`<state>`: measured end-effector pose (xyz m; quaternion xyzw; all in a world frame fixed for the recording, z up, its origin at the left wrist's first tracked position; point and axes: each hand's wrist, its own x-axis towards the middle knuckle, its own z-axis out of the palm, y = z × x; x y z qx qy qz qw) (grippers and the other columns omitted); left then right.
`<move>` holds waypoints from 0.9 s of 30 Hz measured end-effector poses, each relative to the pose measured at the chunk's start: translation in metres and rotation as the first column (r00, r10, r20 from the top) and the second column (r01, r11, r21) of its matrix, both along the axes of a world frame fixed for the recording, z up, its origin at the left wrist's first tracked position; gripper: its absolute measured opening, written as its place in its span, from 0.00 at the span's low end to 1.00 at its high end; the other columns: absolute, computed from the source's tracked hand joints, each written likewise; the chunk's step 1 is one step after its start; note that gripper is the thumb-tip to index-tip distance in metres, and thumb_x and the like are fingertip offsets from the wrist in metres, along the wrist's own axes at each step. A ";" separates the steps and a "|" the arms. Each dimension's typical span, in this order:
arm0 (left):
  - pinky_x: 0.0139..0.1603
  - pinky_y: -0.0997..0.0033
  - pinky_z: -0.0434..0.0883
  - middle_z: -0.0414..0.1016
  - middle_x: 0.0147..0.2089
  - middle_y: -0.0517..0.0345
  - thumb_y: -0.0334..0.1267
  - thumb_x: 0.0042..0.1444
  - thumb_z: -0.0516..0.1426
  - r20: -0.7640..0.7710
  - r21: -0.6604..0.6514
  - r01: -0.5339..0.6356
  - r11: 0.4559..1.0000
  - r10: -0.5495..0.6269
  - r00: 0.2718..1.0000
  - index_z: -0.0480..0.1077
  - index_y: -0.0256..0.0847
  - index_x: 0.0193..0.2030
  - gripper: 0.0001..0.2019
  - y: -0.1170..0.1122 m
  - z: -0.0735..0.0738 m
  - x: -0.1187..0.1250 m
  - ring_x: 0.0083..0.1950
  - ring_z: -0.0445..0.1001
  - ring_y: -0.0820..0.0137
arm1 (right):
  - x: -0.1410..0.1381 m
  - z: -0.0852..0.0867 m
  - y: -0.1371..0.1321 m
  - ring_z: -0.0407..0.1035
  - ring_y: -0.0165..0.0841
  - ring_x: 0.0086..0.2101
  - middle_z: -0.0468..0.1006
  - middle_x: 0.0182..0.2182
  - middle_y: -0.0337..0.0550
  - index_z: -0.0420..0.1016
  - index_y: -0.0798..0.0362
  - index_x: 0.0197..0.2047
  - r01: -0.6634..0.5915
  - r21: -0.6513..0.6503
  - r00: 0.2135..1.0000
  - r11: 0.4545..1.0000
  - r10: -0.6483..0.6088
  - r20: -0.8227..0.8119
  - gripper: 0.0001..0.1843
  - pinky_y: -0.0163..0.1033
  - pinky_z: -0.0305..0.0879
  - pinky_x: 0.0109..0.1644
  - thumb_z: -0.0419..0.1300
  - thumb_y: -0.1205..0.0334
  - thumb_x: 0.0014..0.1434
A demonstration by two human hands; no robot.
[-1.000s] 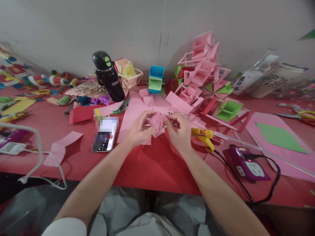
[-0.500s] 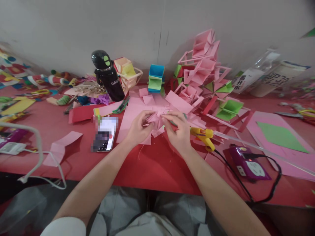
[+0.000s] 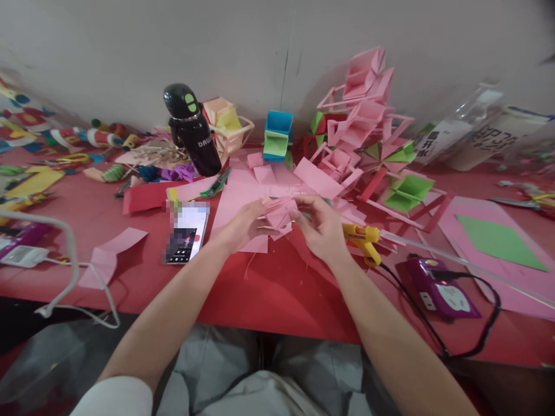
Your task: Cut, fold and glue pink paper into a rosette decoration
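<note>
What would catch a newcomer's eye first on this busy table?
Probably the tall heap of pink folded-paper shapes in front of the wall, right of centre. In the middle, the left hand and right hand hold a small folded pink paper piece. Left of centre, a black bottle stands out too, dark against all that colour, behind the phone.

Black flask [image 3: 200, 147] is standing left of upper centre, pale lettering showing. Phone [image 3: 187, 236] is lying below it, left of centre, screen glowing, partly blurred. White cable [image 3: 74, 263] is looping at lower left. Purple power strip [image 3: 448, 297] is sitting at lower right. Clear bottle [image 3: 470, 112] is standing at upper right.
</note>
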<state>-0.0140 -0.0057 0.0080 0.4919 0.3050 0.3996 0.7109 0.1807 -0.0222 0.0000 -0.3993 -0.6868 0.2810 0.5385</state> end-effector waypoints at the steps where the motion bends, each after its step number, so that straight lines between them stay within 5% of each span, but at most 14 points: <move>1: 0.46 0.57 0.79 0.80 0.40 0.48 0.51 0.60 0.58 0.011 -0.046 0.030 0.998 -0.030 0.999 0.74 0.40 0.45 0.16 0.000 0.001 0.000 0.39 0.80 0.62 | -0.001 0.000 0.000 0.74 0.37 0.46 0.79 0.46 0.47 0.74 0.49 0.50 0.001 0.016 1.000 1.000 -0.001 0.005 0.14 0.46 0.72 0.54 0.62 0.55 0.64; 9: 0.42 0.69 0.76 0.78 0.36 0.51 0.47 0.58 0.63 0.104 -0.125 0.100 0.987 -0.087 0.991 0.74 0.34 0.43 0.16 -0.002 0.000 -0.002 0.38 0.79 0.68 | -0.001 0.002 -0.002 0.72 0.38 0.49 0.76 0.50 0.46 0.71 0.46 0.57 -0.051 0.140 0.994 0.989 0.036 0.106 0.16 0.48 0.70 0.56 0.59 0.61 0.66; 18: 0.45 0.65 0.76 0.79 0.39 0.49 0.48 0.58 0.62 0.200 -0.263 0.190 0.946 -0.139 0.970 0.73 0.35 0.46 0.18 0.000 -0.001 0.001 0.38 0.79 0.66 | -0.002 0.004 -0.004 0.71 0.38 0.48 0.76 0.48 0.47 0.71 0.47 0.54 -0.052 0.153 0.992 0.987 0.034 0.119 0.13 0.48 0.71 0.53 0.58 0.61 0.67; 27: 0.40 0.69 0.77 0.76 0.41 0.49 0.49 0.60 0.61 0.214 -0.105 0.270 0.957 -0.243 0.946 0.75 0.35 0.47 0.17 -0.002 -0.001 0.000 0.38 0.77 0.67 | -0.006 0.009 -0.009 0.71 0.36 0.49 0.75 0.48 0.46 0.71 0.46 0.55 -0.132 0.094 0.988 0.987 0.124 0.087 0.13 0.46 0.69 0.54 0.57 0.61 0.68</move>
